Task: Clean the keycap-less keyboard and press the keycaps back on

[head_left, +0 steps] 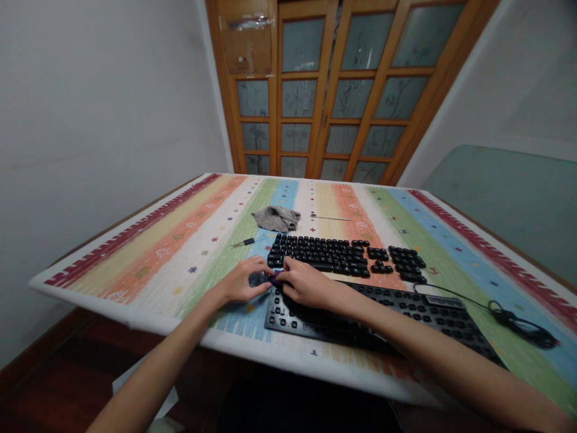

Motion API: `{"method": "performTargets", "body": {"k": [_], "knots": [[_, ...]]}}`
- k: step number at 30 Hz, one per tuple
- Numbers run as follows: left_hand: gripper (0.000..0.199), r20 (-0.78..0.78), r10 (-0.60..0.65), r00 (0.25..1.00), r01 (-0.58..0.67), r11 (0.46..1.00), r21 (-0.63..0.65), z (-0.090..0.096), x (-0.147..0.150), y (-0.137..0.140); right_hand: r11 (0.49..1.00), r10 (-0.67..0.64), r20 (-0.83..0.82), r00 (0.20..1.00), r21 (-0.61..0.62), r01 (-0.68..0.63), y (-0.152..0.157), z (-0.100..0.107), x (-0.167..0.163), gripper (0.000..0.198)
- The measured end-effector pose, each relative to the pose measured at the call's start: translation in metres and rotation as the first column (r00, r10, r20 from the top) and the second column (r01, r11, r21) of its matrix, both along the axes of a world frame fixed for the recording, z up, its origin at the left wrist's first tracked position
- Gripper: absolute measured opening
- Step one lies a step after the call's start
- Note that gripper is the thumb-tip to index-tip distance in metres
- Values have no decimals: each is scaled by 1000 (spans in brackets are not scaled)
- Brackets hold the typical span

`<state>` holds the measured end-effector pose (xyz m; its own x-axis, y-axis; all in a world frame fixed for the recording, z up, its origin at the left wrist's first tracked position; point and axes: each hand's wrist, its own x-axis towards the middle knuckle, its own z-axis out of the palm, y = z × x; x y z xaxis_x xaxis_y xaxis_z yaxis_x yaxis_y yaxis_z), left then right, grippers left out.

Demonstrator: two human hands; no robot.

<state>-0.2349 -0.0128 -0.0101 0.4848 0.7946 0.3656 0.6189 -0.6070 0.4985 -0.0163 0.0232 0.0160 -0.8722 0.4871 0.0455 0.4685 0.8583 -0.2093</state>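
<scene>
Both grips meet over the left end of a black keyboard (424, 310), their fingertips together around a small purple thing (276, 276). The right grip (283, 278) has its thumb and forefinger drawn together in a pinch on it. The left grip (270, 279) curves in from the other side, thumb and forefinger bowed apart with their tips close to the purple thing; I cannot tell whether they press on it.

Below the right grip and forearm, the keyboard lies on the striped tabletop (175, 258) with its key caps off and rows of small posts showing. Just beyond the right grip, the loose key caps (333, 254) are set out in keyboard order, in blocks running off to its right. Far to the right of the right grip, a black cable (532, 331) lies bundled beside the keyboard.

Just beyond the left grip, a small tool with a black handle and thin wires (249, 241) lies flat. Farther beyond both grips rests a crumpled grey cloth (278, 218), with a thin rod (333, 218) to its right. Well past these stand wooden doors (295, 99) with frosted panes.
</scene>
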Motion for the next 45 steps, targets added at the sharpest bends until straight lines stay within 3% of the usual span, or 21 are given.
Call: {"method": "performTargets", "body": {"k": [2,8,17,25,45], "knots": [[28,-2,7,1000,-7,1000,-27,-2,4,-8,1000,-15,9,1000,-3,15,-1,0,-3,21],[89,8,-33,999,33,997,-73,-8,9,-13,999,-42,43,998,17,42,-5,2,-8,18],[135,-41,-138,990,134,988,-73,-17,3,-11,1000,25,11,1000,-7,-25,10,-1,-1,17],[143,-113,-118,987,106,989,-102,-23,2,-14,996,85,-79,993,2,-85,10,-9,8,21],[153,-69,-81,994,70,986,-152,-20,3,-14,980,174,-110,979,119,-161,16,-14,-1,24]]}}
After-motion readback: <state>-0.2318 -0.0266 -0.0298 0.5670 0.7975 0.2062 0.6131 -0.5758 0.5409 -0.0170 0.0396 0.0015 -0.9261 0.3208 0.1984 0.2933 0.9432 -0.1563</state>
